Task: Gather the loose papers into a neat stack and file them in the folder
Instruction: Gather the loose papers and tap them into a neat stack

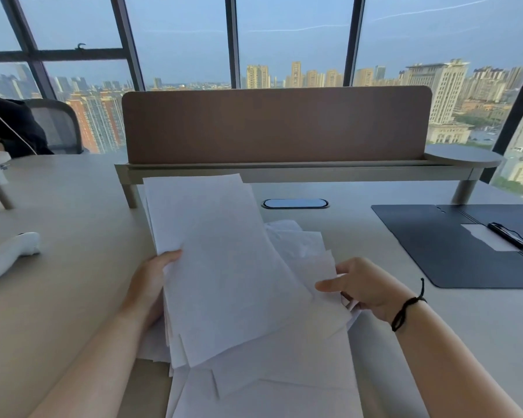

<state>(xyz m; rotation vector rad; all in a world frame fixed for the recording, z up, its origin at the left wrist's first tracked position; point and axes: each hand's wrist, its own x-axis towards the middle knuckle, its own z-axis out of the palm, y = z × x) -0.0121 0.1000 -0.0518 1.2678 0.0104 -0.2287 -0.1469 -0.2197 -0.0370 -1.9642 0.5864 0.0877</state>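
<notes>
Right now, nearest the person's edge of the desk (73, 224), loose papers (263, 384) lie fanned and overlapping, white and blank as far as I can see, their corners poking out at different angles. Above that spread a thicker bundle of sheets (224, 260) is lifted off the desk, its long axis running away from the person and leaning a little to the left, the far end tipped up toward the windows. The edges of this bundle are uneven, with several sheets stepped out along the bottom and left side.

The left hand (151, 285) grips the bundle's left edge, thumb on top and the fingers hidden beneath. The right hand (366, 288), with a black cord (408, 306) at its wrist, pinches the right-hand corners of lower sheets between thumb and curled fingers.

Further out, to the right and well apart from the papers, a dark folder (435, 248) lies open and flat, with a white slip and a black pen (509, 235) resting on it. To the left sits a white handheld device (9, 254). Beyond is an oval cable port (295, 203), then a raised shelf with a brown divider panel (275, 125), and city towers behind the glass.
</notes>
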